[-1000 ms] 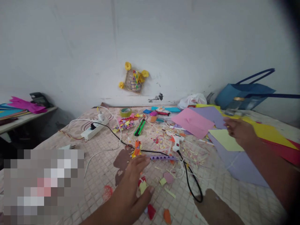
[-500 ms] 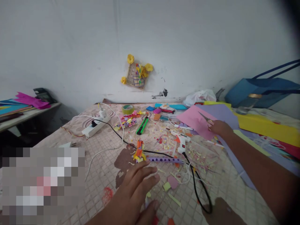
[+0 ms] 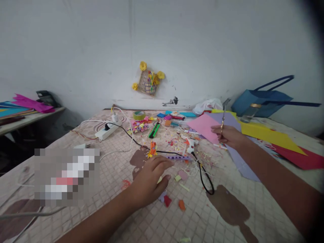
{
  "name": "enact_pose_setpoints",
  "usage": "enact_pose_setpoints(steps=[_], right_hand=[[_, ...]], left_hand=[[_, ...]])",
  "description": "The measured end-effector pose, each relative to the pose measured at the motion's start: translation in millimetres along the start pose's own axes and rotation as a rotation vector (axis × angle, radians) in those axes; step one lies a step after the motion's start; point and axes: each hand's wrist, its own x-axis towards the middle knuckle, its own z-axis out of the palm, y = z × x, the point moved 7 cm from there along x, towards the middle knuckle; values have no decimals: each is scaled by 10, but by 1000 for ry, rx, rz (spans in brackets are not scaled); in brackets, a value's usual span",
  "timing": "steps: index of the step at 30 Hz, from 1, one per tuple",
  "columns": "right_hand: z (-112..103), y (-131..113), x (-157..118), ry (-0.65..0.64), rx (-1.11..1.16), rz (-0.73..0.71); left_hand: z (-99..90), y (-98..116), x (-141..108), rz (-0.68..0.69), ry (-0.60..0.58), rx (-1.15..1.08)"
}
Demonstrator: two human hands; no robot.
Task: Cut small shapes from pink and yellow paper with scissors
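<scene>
Your right grip (image 3: 230, 137) clasps the scissors (image 3: 223, 119) at their handle end, blades upward, over the right side of the worktop (image 3: 192, 222). They are probably light, stiff and smooth, so hold the handles, clear of the points. Your left grip (image 3: 150, 180) is empty, fingers parted, near the dotted purple strip (image 3: 179, 158), which likely creases easily.

From where I stand, the scissors (image 3: 223, 118) look like bare metal with a dull sheen, while the pink sheet (image 3: 202, 125), the yellow sheet (image 3: 268, 135) and the purple dotted strip (image 3: 178, 158) look like smooth, matt paper. The glue gun (image 3: 191, 146) and power strip (image 3: 108, 131) are smooth white plastic, the box cutter (image 3: 154, 130) bright green plastic, and the white bag (image 3: 208, 106) thin, crinkled plastic against a matt, scuffed wall (image 3: 88, 54).
</scene>
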Motion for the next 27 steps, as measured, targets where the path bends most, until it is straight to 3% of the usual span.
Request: enact_pose_setpoints(steps=[3,7,11,15,21,27], right_hand=[[391,-40,-491,-195,113,145],[867,-80,-1099,-261,322,154],[1184,-69,-1445,-361,657,259],[1261,-52,-1590,-374,771,338],[1237,32,-1718,-344,723,418],[1127,11,-1686,-430,590,287]], left_hand=[[86,13,-40,-40,-46,-77],[167,35,-89,-20,-53,-158],[130,23,-95,-1,52,-134],[73,30,-67,7,137,-123],[20,-13,-46,-55,213,-208],[-7,-71,-64,-131,257,-266]])
